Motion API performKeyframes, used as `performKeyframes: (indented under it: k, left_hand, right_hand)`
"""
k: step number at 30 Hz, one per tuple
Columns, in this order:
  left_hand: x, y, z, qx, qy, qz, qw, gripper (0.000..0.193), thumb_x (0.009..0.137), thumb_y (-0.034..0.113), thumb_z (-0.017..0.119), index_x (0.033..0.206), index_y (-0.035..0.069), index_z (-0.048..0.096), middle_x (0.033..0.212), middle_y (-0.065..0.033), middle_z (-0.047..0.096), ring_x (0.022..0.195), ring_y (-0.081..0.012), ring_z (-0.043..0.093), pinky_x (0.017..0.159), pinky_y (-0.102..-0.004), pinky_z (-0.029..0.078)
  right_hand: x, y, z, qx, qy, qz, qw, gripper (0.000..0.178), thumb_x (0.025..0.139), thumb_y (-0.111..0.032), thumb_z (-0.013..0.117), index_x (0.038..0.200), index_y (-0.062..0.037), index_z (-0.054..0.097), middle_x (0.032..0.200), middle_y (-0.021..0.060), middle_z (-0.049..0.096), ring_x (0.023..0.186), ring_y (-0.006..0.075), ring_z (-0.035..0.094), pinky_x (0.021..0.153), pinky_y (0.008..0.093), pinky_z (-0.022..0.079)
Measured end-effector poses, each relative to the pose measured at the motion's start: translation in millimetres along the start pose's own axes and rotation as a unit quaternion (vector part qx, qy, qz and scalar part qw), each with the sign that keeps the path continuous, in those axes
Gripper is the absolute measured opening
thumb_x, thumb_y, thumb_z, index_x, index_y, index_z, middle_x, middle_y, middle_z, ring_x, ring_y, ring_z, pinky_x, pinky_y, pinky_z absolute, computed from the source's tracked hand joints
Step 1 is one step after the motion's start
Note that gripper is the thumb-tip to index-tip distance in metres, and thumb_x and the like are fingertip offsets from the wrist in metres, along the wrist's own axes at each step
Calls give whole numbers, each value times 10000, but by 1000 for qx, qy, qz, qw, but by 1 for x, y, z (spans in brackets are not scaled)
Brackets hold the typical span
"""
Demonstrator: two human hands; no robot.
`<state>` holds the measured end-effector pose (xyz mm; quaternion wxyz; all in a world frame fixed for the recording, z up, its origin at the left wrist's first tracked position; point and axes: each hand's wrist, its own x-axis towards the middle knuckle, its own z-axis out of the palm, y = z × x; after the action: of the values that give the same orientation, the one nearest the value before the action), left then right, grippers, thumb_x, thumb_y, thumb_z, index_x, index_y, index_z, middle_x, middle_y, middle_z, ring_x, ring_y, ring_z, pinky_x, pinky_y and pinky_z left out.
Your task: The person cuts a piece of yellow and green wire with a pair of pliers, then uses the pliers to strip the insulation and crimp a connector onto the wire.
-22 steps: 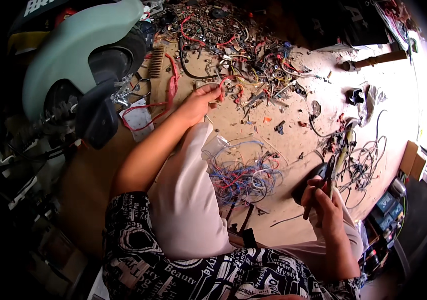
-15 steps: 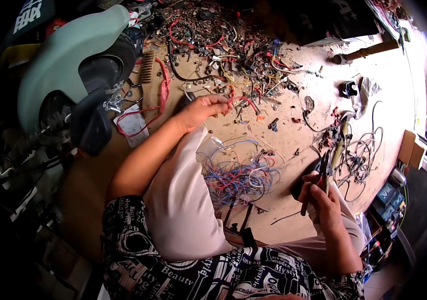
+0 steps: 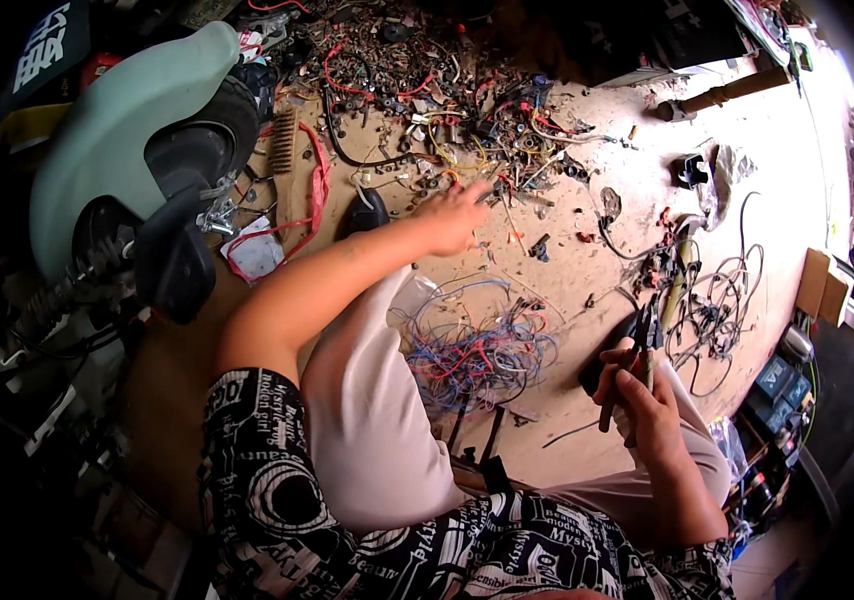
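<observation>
My left hand (image 3: 450, 220) reaches over the near edge of the scattered wire ends and small parts, its fingers stretched out and apart with nothing visible held. A small orange piece (image 3: 515, 237) lies just to the right of it. My right hand (image 3: 647, 400) is closed around a pair of pliers (image 3: 649, 330), jaws pointing up and away, near my right knee. Between my legs sits a tangled pile of blue, red and white thin wires (image 3: 482, 350). Some of the left fingertips blend into the clutter behind them.
A heap of mixed scrap parts (image 3: 397, 80) spreads across the back. A pale green scooter fender with a wheel (image 3: 212, 130) stands at left. Nearby are a brush (image 3: 284, 140), a red strap (image 3: 319, 175), a grey cable tangle (image 3: 717, 320) and a stick (image 3: 737, 93).
My left hand has moved right and its fingers have opened; the red wire with an orange end no longer shows in it. The right hand with the pliers has barely moved.
</observation>
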<state>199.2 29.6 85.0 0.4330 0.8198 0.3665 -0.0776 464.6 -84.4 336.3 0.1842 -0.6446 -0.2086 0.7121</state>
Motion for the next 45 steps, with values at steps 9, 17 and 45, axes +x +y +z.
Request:
performKeyframes:
  k: [9, 17, 45]
  left_hand:
    - [14, -31, 4, -7, 190, -90, 978, 185, 807, -4, 548, 981, 59, 556, 979, -138, 554, 946, -333, 577, 797, -422, 491]
    - [-14, 4, -20, -417, 450, -35, 789, 149, 845, 7, 634, 986, 26, 589, 861, -43, 652, 746, -112, 611, 693, -214, 486]
    - [96, 4, -23, -7, 45, 10, 999, 236, 785, 138, 631, 979, 4, 627, 973, -206, 599, 928, -355, 590, 827, -432, 480]
  right_hand:
    - [0, 0, -1, -10, 6, 1, 1000, 366, 953, -204, 503, 1194, 68, 458, 814, 96, 565, 696, 148, 539, 522, 260, 452]
    - [-2, -1, -3, -3, 9, 3, 1000, 369, 948, -197, 509, 1199, 67, 456, 819, 91, 563, 722, 145, 536, 519, 259, 449]
    - [-14, -9, -8, 20, 2, 25, 999, 359, 947, -217, 552, 1204, 25, 483, 816, 14, 553, 681, 70, 490, 579, 219, 423]
